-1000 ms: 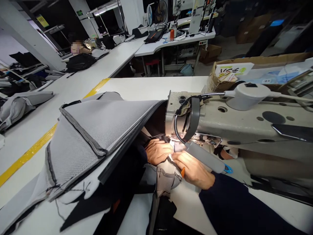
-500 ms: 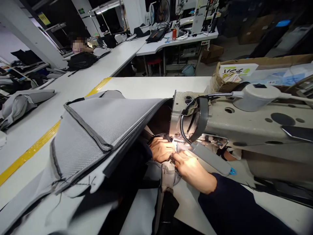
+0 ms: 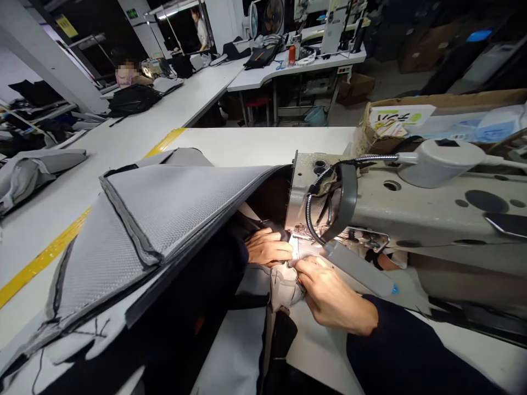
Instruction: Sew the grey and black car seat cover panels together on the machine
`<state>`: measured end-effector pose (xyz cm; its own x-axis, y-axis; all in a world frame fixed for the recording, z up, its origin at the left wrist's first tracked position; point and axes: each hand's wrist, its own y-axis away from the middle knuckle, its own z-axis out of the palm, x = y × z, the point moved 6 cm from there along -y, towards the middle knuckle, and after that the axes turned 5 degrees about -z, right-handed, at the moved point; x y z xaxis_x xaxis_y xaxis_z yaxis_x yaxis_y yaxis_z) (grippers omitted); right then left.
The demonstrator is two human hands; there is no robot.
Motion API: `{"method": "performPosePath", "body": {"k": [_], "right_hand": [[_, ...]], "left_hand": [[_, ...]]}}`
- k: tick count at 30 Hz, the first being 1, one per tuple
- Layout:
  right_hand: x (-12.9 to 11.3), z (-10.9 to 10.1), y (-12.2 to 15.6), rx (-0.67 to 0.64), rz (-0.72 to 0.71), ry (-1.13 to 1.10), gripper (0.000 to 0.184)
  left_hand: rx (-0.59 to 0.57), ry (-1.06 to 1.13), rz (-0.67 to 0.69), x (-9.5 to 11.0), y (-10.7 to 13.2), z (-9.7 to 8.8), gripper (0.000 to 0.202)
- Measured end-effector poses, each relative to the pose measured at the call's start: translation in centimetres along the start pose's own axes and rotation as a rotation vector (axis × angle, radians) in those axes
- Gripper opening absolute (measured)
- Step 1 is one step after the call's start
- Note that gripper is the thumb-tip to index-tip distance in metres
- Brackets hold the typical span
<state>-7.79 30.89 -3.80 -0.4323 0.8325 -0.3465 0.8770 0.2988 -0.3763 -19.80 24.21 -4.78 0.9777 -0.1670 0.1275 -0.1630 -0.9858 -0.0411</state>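
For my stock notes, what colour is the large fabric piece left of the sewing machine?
The fabric piece is light grey with darker trim, best seen in the head view.

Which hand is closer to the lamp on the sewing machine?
The right hand, just beside the lamp. The left hand is farther off, nearer the big grey cloth.

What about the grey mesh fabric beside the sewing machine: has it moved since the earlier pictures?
Yes: judged against the sewing machine, the lower part of the grey mesh fabric has shifted left in the view, away from it.
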Motion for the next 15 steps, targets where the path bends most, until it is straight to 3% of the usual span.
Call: {"method": "performPosePath", "body": {"k": [5, 10, 13, 15], "right_hand": [[-1.6, -0.1, -0.3, -0.099, -0.019, 0.04, 0.026], [-1.6, 1.1, -0.9, -0.232, 0.067, 0.312, 0.021], [-1.2, 1.2, -1.1, -0.198, 0.062, 0.313, 0.018], [-0.7, 1.0, -1.2, -0.105, 0.069, 0.254, 0.019]], "left_hand": [[-0.132, 0.019, -0.051, -0.5, -0.6, 1.0, 0.032], [-0.068, 0.035, -0.002, -0.7, -0.8, 0.8, 0.026], [-0.09, 0.007, -0.005, -1.6, -1.3, 0.9, 0.026], [-0.097, -0.007, -0.01, -2.2, -1.6, 0.9, 0.026]]}}
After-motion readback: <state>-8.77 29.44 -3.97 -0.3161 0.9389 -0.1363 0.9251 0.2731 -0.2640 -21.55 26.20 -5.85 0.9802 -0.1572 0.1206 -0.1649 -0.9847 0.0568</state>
